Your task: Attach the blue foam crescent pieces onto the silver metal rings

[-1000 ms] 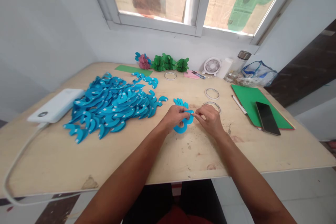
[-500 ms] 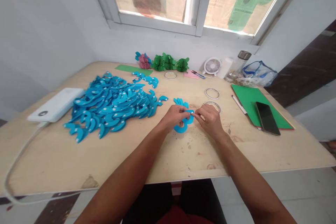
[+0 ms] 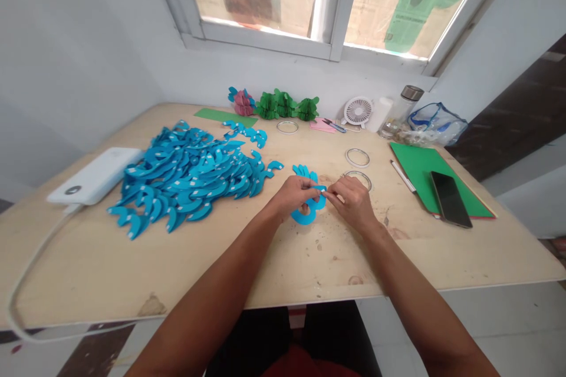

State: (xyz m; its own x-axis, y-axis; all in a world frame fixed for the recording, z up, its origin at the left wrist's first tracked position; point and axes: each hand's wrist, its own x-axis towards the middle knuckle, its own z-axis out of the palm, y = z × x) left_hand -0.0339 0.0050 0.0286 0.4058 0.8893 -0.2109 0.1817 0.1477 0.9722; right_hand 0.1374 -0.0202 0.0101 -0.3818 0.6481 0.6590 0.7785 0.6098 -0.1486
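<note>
Near the middle of the table, my left hand (image 3: 295, 195) pinches a curved blue paper cutout (image 3: 305, 216) between thumb and fingers. A small white patch shows on the upper end of that cutout. My right hand (image 3: 352, 199) has its thumb and forefinger closed at this white patch; whatever lies between the fingertips is too small to make out. Just beyond my left hand lie several more blue paper pieces (image 3: 305, 172). To the left spreads a large heap of blue paper cutouts (image 3: 194, 168), many bearing white patches.
Tape rolls (image 3: 357, 158) lie beyond my right hand. A phone (image 3: 450, 199) rests on green sheets (image 3: 424, 171) at right. A white power bank (image 3: 95, 175) with a cable sits left. Along the wall stand green paper shapes (image 3: 285, 104), scissors (image 3: 335, 125), a fan (image 3: 358, 112) and a bottle (image 3: 402, 109).
The blue cutout has shifted very slightly left in my left hand. Both hands otherwise keep almost the same place and grip.
</note>
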